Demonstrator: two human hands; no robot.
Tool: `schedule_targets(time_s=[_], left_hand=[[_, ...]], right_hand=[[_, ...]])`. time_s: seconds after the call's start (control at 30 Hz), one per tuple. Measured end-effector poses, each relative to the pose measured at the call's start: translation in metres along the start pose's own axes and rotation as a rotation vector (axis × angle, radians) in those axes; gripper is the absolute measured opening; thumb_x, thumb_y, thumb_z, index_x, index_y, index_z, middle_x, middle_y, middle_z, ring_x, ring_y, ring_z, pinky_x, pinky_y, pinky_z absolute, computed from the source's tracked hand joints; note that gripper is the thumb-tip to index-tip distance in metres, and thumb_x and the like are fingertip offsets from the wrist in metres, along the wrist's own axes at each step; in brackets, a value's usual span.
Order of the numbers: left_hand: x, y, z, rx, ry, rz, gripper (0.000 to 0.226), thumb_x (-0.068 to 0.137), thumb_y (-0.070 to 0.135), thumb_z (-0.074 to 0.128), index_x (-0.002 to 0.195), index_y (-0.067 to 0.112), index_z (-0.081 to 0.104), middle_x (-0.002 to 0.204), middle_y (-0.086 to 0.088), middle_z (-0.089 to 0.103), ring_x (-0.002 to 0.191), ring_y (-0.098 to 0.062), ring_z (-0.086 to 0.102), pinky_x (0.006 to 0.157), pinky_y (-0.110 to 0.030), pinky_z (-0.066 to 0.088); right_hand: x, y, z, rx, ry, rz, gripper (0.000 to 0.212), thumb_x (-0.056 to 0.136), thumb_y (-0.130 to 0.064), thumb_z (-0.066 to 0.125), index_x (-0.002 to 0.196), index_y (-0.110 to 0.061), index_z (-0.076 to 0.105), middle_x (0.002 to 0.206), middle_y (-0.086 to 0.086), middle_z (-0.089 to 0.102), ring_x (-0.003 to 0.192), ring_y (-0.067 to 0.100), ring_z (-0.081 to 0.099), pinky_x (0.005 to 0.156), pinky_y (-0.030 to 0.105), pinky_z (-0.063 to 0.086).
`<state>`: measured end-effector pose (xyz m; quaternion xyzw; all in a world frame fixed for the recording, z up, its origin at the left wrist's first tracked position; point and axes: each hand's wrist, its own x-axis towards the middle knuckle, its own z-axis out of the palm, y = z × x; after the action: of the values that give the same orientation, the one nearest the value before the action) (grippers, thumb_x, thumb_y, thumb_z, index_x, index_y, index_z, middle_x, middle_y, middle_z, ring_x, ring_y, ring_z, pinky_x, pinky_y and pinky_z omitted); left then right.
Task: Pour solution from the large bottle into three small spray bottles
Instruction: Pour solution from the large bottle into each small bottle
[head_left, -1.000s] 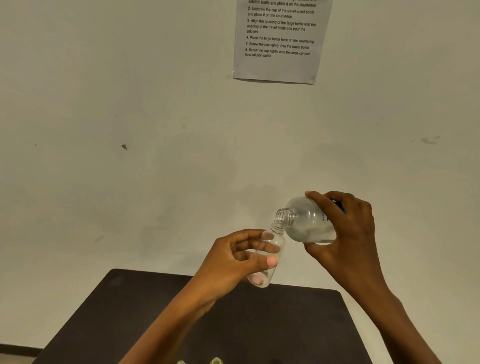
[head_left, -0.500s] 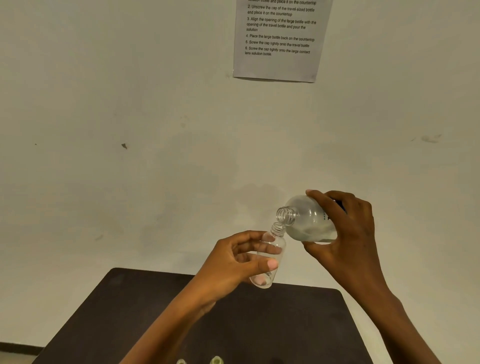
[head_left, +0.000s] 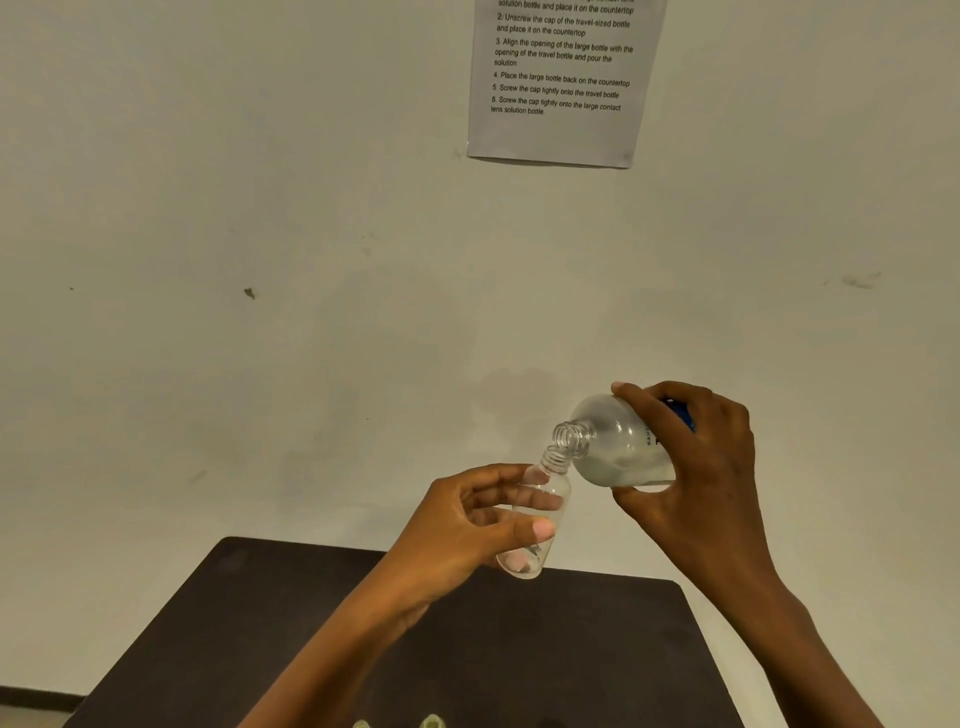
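Right now my right hand (head_left: 691, 467) grips the big bottle (head_left: 618, 441), tipped so its mouth sits just over the small bottle (head_left: 540, 514), which my left hand (head_left: 467, 525) clasps, leaning to catch the pour. Below lies a dark table (head_left: 311, 623); a printed sheet (head_left: 561, 78) hangs on the pale wall (head_left: 260, 208).

The right hand (head_left: 696, 467) hides half the large bottle (head_left: 613, 447).

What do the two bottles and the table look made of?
Small bottle: clear glossy plastic, probably; fingers show through it.
Large bottle: cloudy translucent plastic, likely; moulded neck threads.
Table: dark matte top; material unclear.
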<state>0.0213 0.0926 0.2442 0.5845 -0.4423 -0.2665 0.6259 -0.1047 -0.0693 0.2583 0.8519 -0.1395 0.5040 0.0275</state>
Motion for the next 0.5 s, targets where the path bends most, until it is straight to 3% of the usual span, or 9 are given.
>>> schedule_targets(time_s=[0.23, 0.5], left_hand=[[0.0000, -0.0006, -0.0007, 0.009, 0.008, -0.009, 0.033, 0.074, 0.015, 0.073, 0.100, 0.032, 0.063, 0.098, 0.010, 0.073, 0.094, -0.007, 0.068, 0.074, -0.027, 0.058], [0.0010, -0.0004, -0.0006, 0.025, 0.014, -0.003, 0.034, 0.072, 0.017, 0.074, 0.101, 0.032, 0.064, 0.098, 0.011, 0.073, 0.095, -0.008, 0.068, 0.076, -0.027, 0.058]], right_hand=[[0.0007, -0.0012, -0.0031, -0.029, 0.000, -0.006, 0.085, 0.050, -0.011, 0.087, 0.123, -0.027, 0.045, 0.113, 0.012, 0.057, 0.109, 0.026, 0.037, 0.084, 0.043, 0.041], [0.0025, -0.0015, -0.0060, -0.048, 0.008, -0.015, 0.083, 0.050, -0.009, 0.086, 0.122, -0.026, 0.047, 0.111, 0.010, 0.056, 0.108, 0.025, 0.039, 0.086, 0.038, 0.035]])
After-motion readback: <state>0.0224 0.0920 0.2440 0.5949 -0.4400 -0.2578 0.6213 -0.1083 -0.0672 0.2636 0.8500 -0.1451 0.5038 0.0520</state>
